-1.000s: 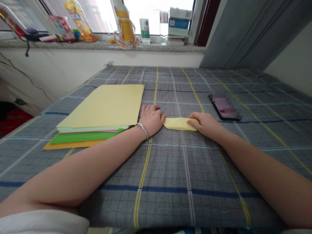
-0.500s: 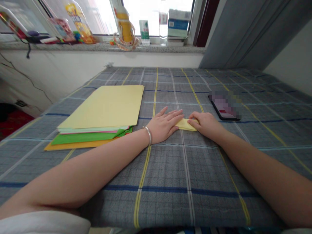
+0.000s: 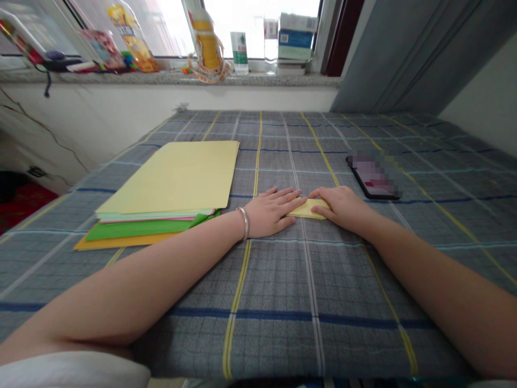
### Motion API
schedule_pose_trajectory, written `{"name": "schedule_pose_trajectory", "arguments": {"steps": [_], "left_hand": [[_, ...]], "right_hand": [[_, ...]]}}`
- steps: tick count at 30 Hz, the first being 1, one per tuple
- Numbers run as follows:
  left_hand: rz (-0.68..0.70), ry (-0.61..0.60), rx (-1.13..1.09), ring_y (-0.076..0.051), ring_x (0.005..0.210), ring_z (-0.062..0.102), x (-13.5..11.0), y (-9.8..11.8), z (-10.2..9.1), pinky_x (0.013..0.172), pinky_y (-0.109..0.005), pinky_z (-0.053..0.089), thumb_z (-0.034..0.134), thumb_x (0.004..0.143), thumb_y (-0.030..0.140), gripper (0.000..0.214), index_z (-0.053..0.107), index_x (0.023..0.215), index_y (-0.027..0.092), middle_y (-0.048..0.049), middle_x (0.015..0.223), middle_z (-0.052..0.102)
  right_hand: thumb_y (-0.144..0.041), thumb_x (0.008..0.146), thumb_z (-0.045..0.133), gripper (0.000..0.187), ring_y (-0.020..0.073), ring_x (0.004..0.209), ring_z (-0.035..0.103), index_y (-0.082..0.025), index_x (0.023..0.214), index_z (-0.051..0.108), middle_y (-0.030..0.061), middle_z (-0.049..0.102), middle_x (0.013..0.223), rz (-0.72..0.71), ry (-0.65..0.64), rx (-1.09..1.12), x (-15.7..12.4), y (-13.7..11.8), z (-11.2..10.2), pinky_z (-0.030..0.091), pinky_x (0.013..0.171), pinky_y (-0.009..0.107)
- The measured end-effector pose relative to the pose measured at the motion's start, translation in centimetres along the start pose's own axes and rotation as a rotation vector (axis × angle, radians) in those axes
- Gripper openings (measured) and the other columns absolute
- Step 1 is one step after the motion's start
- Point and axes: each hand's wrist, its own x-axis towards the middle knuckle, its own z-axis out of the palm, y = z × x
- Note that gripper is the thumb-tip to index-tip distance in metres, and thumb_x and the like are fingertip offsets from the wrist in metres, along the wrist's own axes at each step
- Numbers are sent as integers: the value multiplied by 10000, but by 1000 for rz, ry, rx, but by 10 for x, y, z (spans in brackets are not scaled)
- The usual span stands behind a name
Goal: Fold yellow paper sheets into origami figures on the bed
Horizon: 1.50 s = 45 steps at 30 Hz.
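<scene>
A small folded piece of yellow paper (image 3: 309,209) lies on the grey plaid cloth (image 3: 283,280) between my hands. My left hand (image 3: 272,211), with a silver bangle on the wrist, lies flat with fingers stretched out and covers the paper's left end. My right hand (image 3: 343,205) rests on the paper's right end, fingers curled down onto it and pressing. Most of the paper is hidden under the two hands.
A stack of coloured paper sheets (image 3: 161,188), yellow on top, lies to the left. A phone (image 3: 374,175) lies to the right beyond my right hand. The window sill (image 3: 169,78) at the back holds bottles and boxes.
My left hand went from a closed fist at the paper's left end to a flat open palm slid rightwards over the paper. My right hand stayed on the right end.
</scene>
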Motion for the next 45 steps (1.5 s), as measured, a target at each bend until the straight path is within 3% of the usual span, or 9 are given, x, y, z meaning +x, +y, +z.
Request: {"name": "schedule_pose_trajectory", "arguments": {"steps": [11, 19, 25, 29, 32, 35, 38, 42, 45], "left_hand": [[-3, 21, 23, -256, 1455, 197, -1, 1, 1, 1164, -505, 160, 331, 984, 376, 567, 209, 1510, 204, -77, 1580, 193], [-20, -31, 57, -250, 1464, 163, -1, 4, -3, 1170, -499, 149, 306, 994, 387, 567, 182, 1517, 207, -64, 1589, 153], [-10, 3, 16, -265, 1456, 191, -2, 2, 1, 1162, -512, 160, 321, 980, 387, 567, 219, 1507, 206, -75, 1582, 194], [-16, 162, -16, -286, 1446, 210, -3, 3, 6, 1167, -530, 121, 388, 952, 374, 583, 243, 1494, 218, -97, 1572, 226], [-76, 457, -95, -313, 1461, 126, -2, 1, 8, 1179, -526, 92, 458, 922, 456, 697, 175, 1499, 187, -145, 1568, 202], [-154, 730, -259, -344, 1452, 123, 0, -7, 12, 1163, -548, 149, 507, 882, 558, 853, 36, 1495, 199, -184, 1563, 140], [-156, 728, -542, -302, 1297, 442, 2, -15, 16, 1030, -507, 400, 457, 913, 553, 880, -167, 1462, 266, -210, 1541, 152], [-85, 678, -780, -240, 1095, 605, 1, -18, 16, 881, -410, 525, 491, 904, 532, 895, -172, 1454, 290, -206, 1470, 318], [-17, 619, -868, -231, 1101, 606, -2, -14, 13, 893, -382, 530, 543, 888, 485, 832, 3, 1479, 258, -168, 1370, 469]], "right_hand": [[-407, 723, 688, 431, 174, 690, 584, -217, 1098, 589, 15, 643, 803, 277, -180, 522, -1, 5, -11, 407, 578, 276], [-432, 678, 729, 472, 208, 755, 610, -243, 1099, 627, 26, 675, 862, 283, -279, 343, 4, 4, -24, 419, 625, 292], [-376, 687, 723, 419, 201, 696, 626, -224, 1068, 636, 27, 696, 808, 297, -311, 443, 6, 10, -21, 430, 567, 286], [-335, 710, 698, 367, 195, 619, 628, -232, 1054, 618, 25, 708, 762, 270, -266, 649, 6, 14, -14, 434, 510, 297], [-346, 737, 675, 291, 210, 703, 653, -233, 999, 621, 48, 731, 856, 228, -147, 756, 3, 8, -14, 472, 583, 322], [-383, 742, 670, 189, 216, 731, 628, -218, 832, 648, 37, 713, 790, 204, 78, 476, -1, -5, -21, 455, 680, 356], [-381, 794, 631, 168, 233, 812, 597, -223, 779, 686, 40, 692, 753, 30, 318, 4, -7, -18, -28, 367, 873, 421], [-301, 890, 515, 222, 227, 860, 583, -229, 781, 694, 43, 710, 796, -153, 264, -249, -14, -24, -28, 322, 864, 391], [-303, 858, 556, 167, 223, 827, 591, -207, 815, 686, 58, 703, 811, -142, 248, -263, -14, -20, -23, 338, 815, 366]]}}
